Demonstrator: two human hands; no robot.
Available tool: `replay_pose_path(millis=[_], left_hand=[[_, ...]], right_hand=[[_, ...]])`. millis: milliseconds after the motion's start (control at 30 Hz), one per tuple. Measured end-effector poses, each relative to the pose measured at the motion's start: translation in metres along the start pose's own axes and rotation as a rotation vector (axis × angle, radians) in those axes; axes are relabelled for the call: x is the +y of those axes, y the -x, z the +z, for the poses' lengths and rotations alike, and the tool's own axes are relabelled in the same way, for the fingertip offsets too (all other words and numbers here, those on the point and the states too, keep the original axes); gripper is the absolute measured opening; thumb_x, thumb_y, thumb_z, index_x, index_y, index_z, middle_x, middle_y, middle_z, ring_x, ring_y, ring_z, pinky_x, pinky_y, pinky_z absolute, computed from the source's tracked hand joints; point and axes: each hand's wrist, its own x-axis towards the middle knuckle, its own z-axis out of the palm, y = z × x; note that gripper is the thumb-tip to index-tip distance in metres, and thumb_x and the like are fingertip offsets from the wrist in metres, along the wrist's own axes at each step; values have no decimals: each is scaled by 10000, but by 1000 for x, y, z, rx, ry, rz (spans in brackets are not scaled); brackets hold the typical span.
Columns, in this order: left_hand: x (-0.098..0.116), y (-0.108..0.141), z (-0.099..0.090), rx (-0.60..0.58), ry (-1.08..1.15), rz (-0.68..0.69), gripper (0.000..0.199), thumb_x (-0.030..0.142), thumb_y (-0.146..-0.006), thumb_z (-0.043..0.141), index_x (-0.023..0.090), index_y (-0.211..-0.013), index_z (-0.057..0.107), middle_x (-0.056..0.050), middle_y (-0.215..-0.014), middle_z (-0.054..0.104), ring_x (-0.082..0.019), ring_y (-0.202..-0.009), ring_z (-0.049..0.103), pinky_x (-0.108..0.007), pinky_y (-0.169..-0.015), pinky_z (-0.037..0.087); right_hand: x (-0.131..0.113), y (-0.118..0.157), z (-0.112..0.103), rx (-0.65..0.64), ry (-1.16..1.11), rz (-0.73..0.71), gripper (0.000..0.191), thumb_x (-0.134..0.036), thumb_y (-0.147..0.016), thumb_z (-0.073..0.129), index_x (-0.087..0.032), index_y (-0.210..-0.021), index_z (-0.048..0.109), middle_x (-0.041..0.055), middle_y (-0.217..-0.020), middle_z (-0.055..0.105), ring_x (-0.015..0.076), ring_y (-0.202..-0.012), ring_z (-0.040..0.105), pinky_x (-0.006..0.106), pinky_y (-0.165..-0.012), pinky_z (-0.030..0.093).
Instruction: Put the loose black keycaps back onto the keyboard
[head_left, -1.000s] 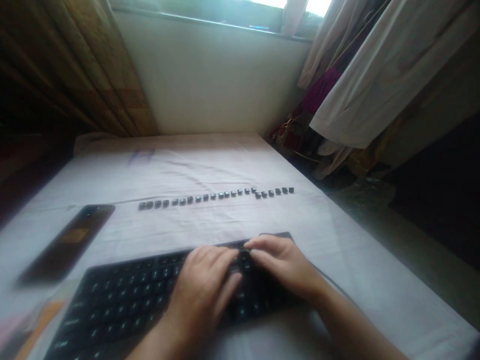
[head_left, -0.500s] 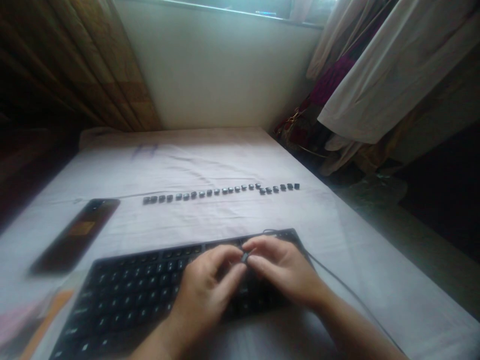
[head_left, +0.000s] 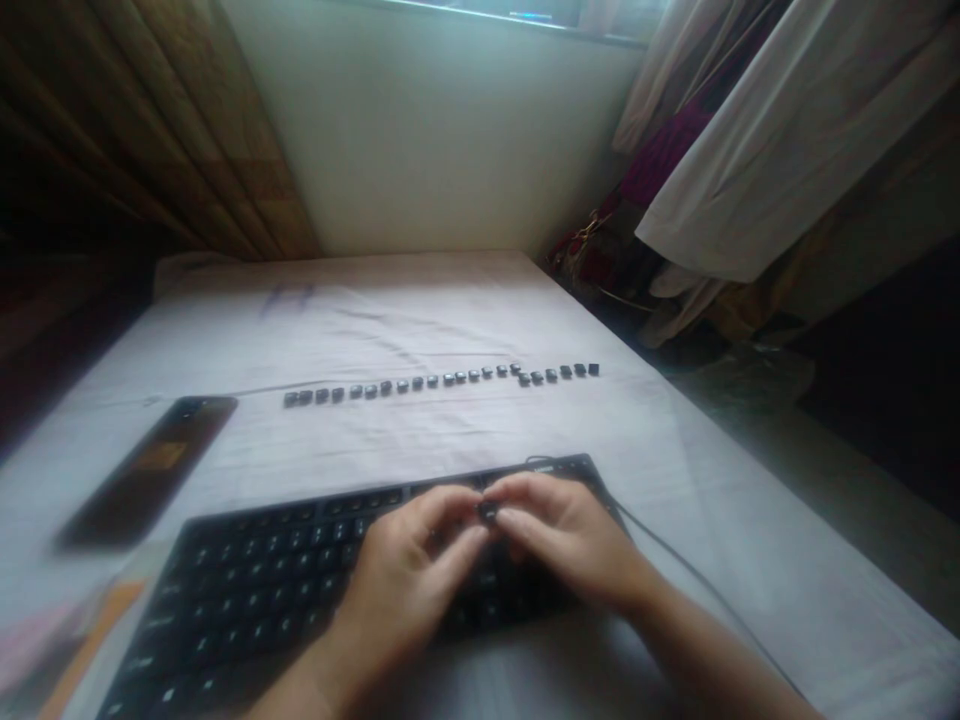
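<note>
A small black keycap (head_left: 488, 512) is pinched between the fingertips of both hands, just above the keyboard. My left hand (head_left: 416, 560) is closed, with thumb and forefinger at the keycap's left side. From the right, my right hand (head_left: 574, 535) grips the same keycap with thumb and forefinger. Beneath them lies a black keyboard (head_left: 255, 575), its right part largely hidden by the hands. Gaps without keycaps show along its top row. Beyond it, several loose keycaps (head_left: 418, 383) stand in a long row on the white cloth.
A dark phone (head_left: 154, 470) lies at the left. Near the lower left edge is a blurred orange and pink item (head_left: 94, 645). The keyboard's cable (head_left: 697, 575) trails to the lower right. Clothes (head_left: 742, 150) hang beyond the right edge of the cloth-covered surface (head_left: 360, 320).
The keycap has turned slightly between the fingertips, and its dark face shows more now. Both hands remain in nearly the same place. The row of loose keycaps is unchanged.
</note>
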Motion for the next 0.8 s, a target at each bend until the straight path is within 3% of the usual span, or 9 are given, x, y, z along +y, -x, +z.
replay_pose_path(millis=[167,367,567,800], left_hand=[[-3,-1,0,-6,0,-26,118,287,-875,653,313,-973,715,64,-906,749,-130,-816,697,-223,-768,523],[-4,-1,0,-7,17,-57,114,308,-872,656,293,-968,716,45,-900,751,-146,-807,701,-241,-771,529],[-5,0,-2,-21,19,-60,106,316,-874,658,285,-966,698,46,-879,732,-138,-786,676,-229,-745,515],[-5,0,-1,-41,150,-110,98,341,-880,653,260,-933,665,41,-850,698,-138,-788,655,-225,-739,502]], right_hand=[[-1,1,1,-16,46,-20,210,-306,-859,615,-167,-989,703,30,-787,735,123,-607,648,228,-587,545],[-3,2,0,14,140,-127,195,-237,-841,617,-176,-1005,705,42,-896,771,174,-820,720,270,-766,569],[-2,2,-1,63,250,-214,156,-213,-851,614,-169,-949,729,44,-889,779,169,-807,728,249,-751,568],[-2,3,-3,43,194,-261,206,-185,-856,615,-201,-1005,757,36,-954,776,163,-879,716,268,-839,559]])
